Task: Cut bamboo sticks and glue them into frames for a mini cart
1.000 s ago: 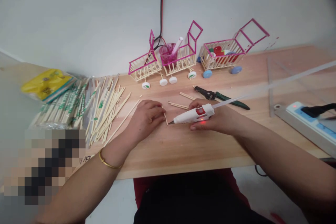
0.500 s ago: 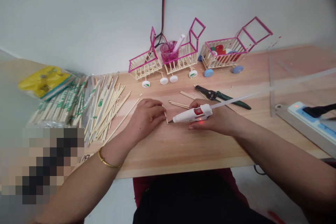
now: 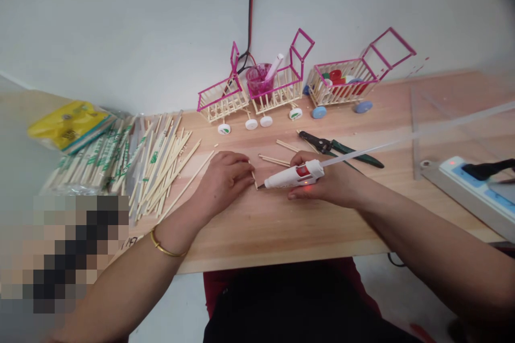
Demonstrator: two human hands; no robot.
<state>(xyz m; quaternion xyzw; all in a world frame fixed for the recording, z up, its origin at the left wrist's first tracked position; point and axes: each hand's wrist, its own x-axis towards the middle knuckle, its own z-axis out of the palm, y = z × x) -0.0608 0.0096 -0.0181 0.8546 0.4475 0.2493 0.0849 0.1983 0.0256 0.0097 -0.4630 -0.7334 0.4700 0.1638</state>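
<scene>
My right hand (image 3: 336,182) is closed round a white glue gun (image 3: 292,176) with a long clear glue stick (image 3: 402,138) poking out behind it. The gun's tip touches a short wooden stick (image 3: 253,178) lying on the wooden table (image 3: 281,225). My left hand (image 3: 223,179) rests on the table with its fingers pinched on that stick, holding it down. More short sticks (image 3: 276,161) lie just beyond the hands.
A heap of chopsticks (image 3: 137,163) and a yellow packet (image 3: 68,126) lie at the left. Three stick-built carts with pink rims (image 3: 281,88) stand at the wall. Green-handled cutters (image 3: 341,149) lie behind my right hand. A power strip (image 3: 475,182) and clear rulers (image 3: 416,134) are at the right.
Almost nothing has moved. The glue gun's tip has stayed at the short stick, and both hands keep their hold.
</scene>
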